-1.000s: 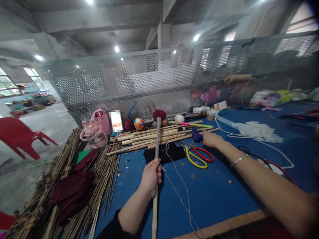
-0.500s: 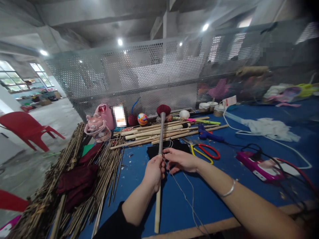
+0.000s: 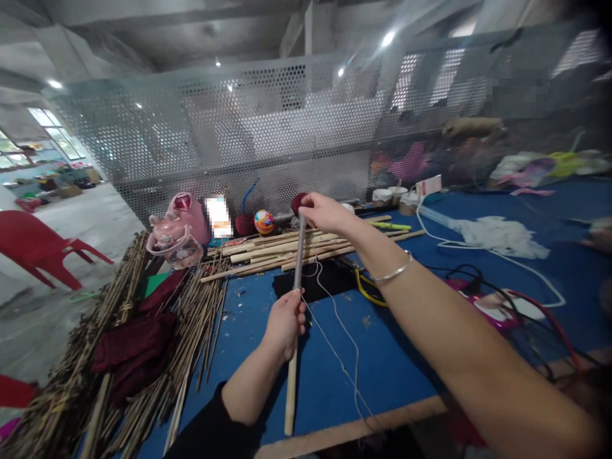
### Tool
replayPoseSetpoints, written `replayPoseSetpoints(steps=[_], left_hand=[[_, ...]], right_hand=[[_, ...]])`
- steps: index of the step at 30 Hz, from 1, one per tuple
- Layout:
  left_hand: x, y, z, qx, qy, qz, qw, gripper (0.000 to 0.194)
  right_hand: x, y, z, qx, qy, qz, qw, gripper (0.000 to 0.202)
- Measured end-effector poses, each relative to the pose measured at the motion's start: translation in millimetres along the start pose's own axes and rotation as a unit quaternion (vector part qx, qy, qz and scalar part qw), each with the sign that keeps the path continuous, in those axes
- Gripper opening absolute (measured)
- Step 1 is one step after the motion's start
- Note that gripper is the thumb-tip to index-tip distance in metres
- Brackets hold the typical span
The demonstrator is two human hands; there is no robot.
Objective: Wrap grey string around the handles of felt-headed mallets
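Observation:
My left hand is closed around a pale wooden stick, held slanting up and away from me over the blue table. Above this fist the stick is tightly wrapped in grey string, and a loose length of thin cord trails from it to the table's front edge. A dark red rounded head tops the stick. Just below that head, my right hand pinches the wrapped upper end; its fingers partly cover the head. Behind the stick lies a black cloth.
Bare sticks lie across the table's back. Thin twigs and a maroon cloth are piled at left. Yellow-handled scissors sit partly under my right arm. A purple power strip with cables is at right. A perforated screen stands behind.
My right hand has moved up the stick, from beside my left fist to the top by the red head. My left hand keeps its hold. The view has shifted slightly.

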State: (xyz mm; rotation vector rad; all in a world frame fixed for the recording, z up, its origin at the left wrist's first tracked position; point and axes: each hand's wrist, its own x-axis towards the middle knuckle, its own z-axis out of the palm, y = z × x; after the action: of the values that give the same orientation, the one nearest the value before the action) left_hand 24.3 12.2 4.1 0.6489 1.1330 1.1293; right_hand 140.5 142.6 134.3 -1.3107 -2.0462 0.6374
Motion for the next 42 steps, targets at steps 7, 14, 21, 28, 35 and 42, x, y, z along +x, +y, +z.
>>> replayPoseSetpoints(steps=[7, 14, 21, 28, 35, 42], left_hand=[[0.4, 0.1, -1.2, -0.001, 0.006, 0.002, 1.000, 0.038], [4.0, -4.3, -2.4, 0.006, 0.005, 0.028, 1.000, 0.036], [2.0, -3.5, -3.2, 0.009, -0.008, 0.026, 1.000, 0.030], [0.0, -0.9, -1.1, 0.009, 0.001, 0.014, 1.000, 0.036], [1.1, -0.7, -2.4, 0.003, -0.009, 0.014, 1.000, 0.035], [1.3, -1.0, -3.3, -0.015, 0.012, 0.020, 1.000, 0.034]], right_hand=[[-83.5, 43.6, 36.8, -0.011, -0.142, 0.019, 0.990, 0.026], [-128.2, 39.5, 77.3, 0.318, -0.280, 0.168, 0.890, 0.027], [-112.6, 32.7, 61.6, 0.564, -0.248, 0.261, 0.743, 0.017], [-106.6, 40.8, 53.3, 0.338, -0.237, 0.251, 0.876, 0.020], [-100.2, 41.7, 54.8, 0.366, -0.188, 0.194, 0.891, 0.022], [-110.8, 61.6, 65.6, 0.377, -0.142, 0.202, 0.893, 0.026]])
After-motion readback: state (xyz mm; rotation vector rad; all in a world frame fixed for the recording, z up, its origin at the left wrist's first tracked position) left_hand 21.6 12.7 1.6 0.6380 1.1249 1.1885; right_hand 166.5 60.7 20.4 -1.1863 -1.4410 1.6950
